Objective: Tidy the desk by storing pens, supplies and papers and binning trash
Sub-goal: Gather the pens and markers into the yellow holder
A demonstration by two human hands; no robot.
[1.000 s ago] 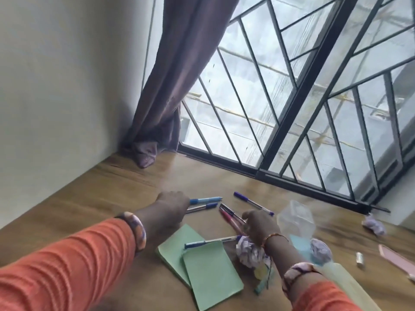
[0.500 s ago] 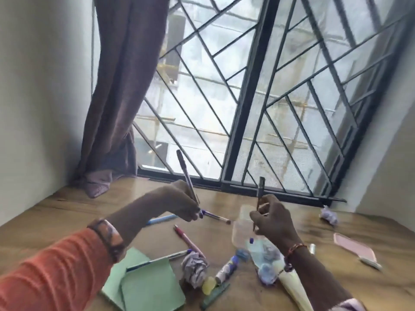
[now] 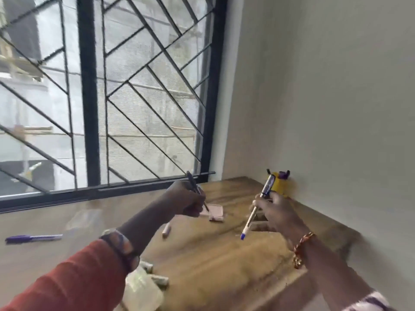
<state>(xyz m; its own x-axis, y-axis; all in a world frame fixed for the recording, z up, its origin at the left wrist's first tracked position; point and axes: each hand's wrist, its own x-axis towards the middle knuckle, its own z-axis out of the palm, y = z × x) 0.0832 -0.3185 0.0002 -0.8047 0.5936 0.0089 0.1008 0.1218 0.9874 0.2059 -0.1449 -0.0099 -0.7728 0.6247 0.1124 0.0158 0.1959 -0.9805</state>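
Observation:
My left hand grips dark pens that stick up out of the fist, held above the wooden desk. My right hand holds a clear pen with a blue tip, its blue end pointing down and left. Just beyond the right hand, a yellow pen holder stands in the far right corner against the wall, with dark items in it. A purple pen lies on the desk at the left.
A pink pad lies behind my left hand, a small pale stick beside it. A clear plastic bag and small cylinders sit under my left forearm. The barred window runs along the back; a wall bounds the right.
The view has swung right to the desk's corner. Both hands, still holding pens, have moved right toward the yellow holder; the green notepads and crumpled paper have left the view.

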